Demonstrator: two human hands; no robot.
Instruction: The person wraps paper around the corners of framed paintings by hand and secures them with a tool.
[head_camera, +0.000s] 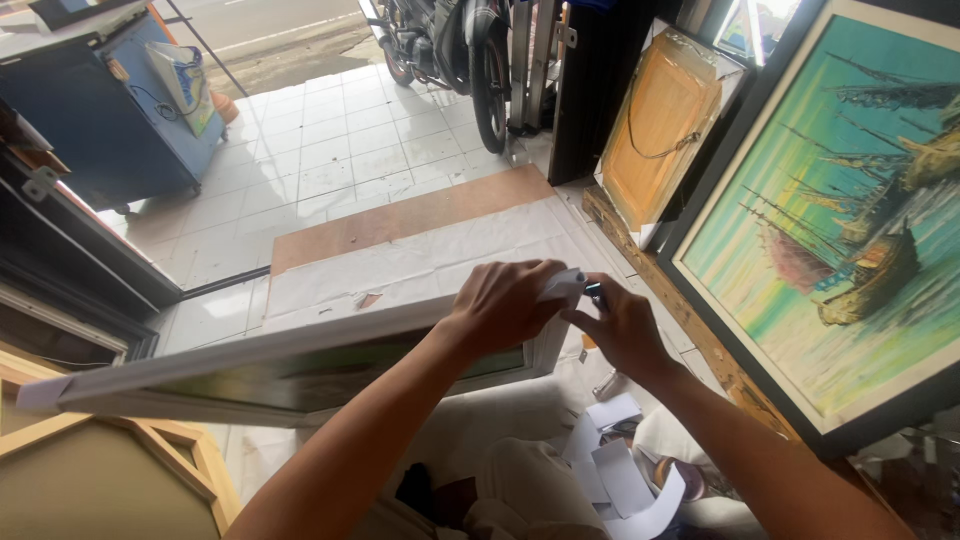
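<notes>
Two hands at one corner of long white wooden picture frame (270, 365), propped on edge across lap. Left hand (500, 305) clamped over white corner piece (563, 283); right hand (622, 330) pinching small dark tool (594, 293), grip closed. Corner-fitting step, seemingly. Next: steady pressure, frame kept level. Seascape painting (850, 220) leaning just right.

**Camera set-up: single head view**

One camera, worn on the head. Looks down and forward over both forearms, out toward an open doorway. Close range: left hand (497, 305) and right hand (622, 330) sit at centre frame, lap at the bottom edge. White frame (250, 365) crosses the lower left. Tiled floor (340, 150) recedes to the top; painting (840, 220) fills the right edge. No second view to overlap.
</notes>
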